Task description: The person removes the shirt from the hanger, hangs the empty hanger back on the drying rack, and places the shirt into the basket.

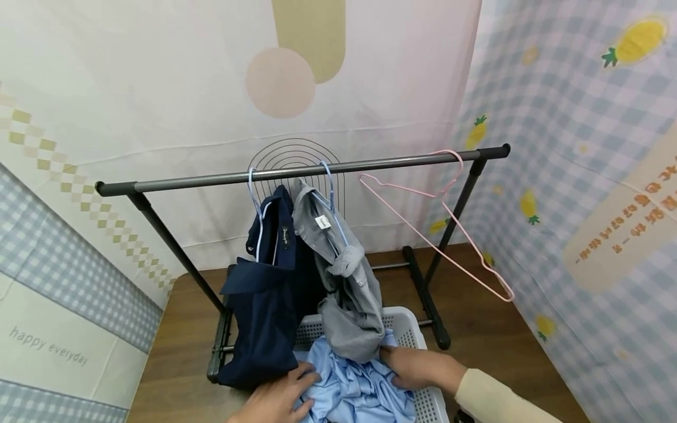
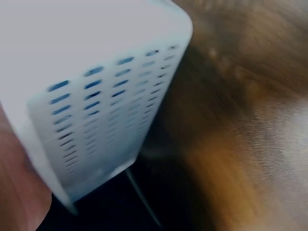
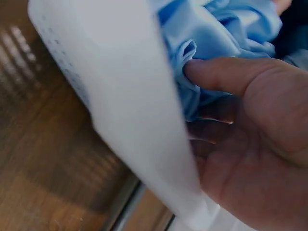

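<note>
The cloth (image 1: 354,382) lies in the basket (image 1: 404,323), seemingly partly between the rack's feet (image 1: 431,311).

Light-blue crumpled cloth garment (image 1: 351,388): smooth weave with a soft, satin-like sheen. Pale-grey perforated plastic basket (image 2: 110,38): smooth, moulded-looking walls. Long dark-grey round rail (image 1: 211,180): smooth, metal-looking, faintly lustrous. Navy hanging cloth garment (image 1: 264,323) and grey hanging cloth garment (image 1: 351,320): matt. Brown flat tabletop (image 1: 182,329): wood-grained, glossy where light reflects. Pale printed backdrop (image 1: 158,88): matt, lightly creased cloth.
</note>
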The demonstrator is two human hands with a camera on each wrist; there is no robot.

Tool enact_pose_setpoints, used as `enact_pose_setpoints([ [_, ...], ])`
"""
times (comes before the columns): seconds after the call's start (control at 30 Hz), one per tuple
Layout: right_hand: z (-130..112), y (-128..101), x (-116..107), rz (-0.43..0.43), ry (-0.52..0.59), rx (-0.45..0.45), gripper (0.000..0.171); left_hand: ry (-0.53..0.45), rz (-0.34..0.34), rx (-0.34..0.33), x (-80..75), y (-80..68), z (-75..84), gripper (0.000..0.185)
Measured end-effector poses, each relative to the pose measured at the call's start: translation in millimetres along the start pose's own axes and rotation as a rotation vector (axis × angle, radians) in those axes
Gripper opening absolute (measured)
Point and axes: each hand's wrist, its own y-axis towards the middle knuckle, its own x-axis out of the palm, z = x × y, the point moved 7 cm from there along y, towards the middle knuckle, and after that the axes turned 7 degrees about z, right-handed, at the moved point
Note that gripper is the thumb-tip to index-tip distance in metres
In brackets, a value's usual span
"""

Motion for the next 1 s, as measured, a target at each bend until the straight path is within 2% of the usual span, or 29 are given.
enact_pose_setpoints([
  [0.07, -1, -4, -7, 0.027, 0.03, 0.003, 0.052, 0.021, 0.017, 0.007, -5.9, -0.9, 4.6, 0.041],
  [0.13, 0, -9, -16, 0.057, 0.058, 0.003, 0.049, 0.053, 0.061, 0.056, -14.2, -2.4, 11.9, 0.041],
  [0.27, -1, -21, -39, 0.132, 0.106, -0.031, 0.042, 0.127, 0.242, 0.252, -38.1, -8.3, 33.8, 0.04],
  [0.37, -3, -30, -63, 0.233, 0.121, -0.069, 0.039, 0.144, 0.382, 0.383, -58.1, -14.4, 51.8, 0.042],
  [0.47, -4, -38, -86, 0.331, 0.126, -0.078, 0.038, 0.137, 0.439, 0.453, -76.5, -19.5, 68.9, 0.037],
  [0.6, -6, -49, -114, 0.459, 0.107, -0.098, 0.037, 0.172, 0.481, 0.509, -105.0, -23.8, 90.7, 0.031],
  [0.77, -8, -57, -139, 0.583, 0.073, -0.115, 0.038, 0.259, 0.617, 0.569, -151.9, -23.0, 106.7, 0.032],
  [0.83, -9, -59, -148, 0.621, 0.069, -0.108, 0.04, 0.299, 0.644, 0.56, -169.6, -20.9, 107.1, 0.036],
  [1.0, -13, -65, -170, 0.723, 0.079, -0.109, 0.044, 0.395, 0.648, 0.474, -211.0, -14.4, 101.8, 0.053],
])
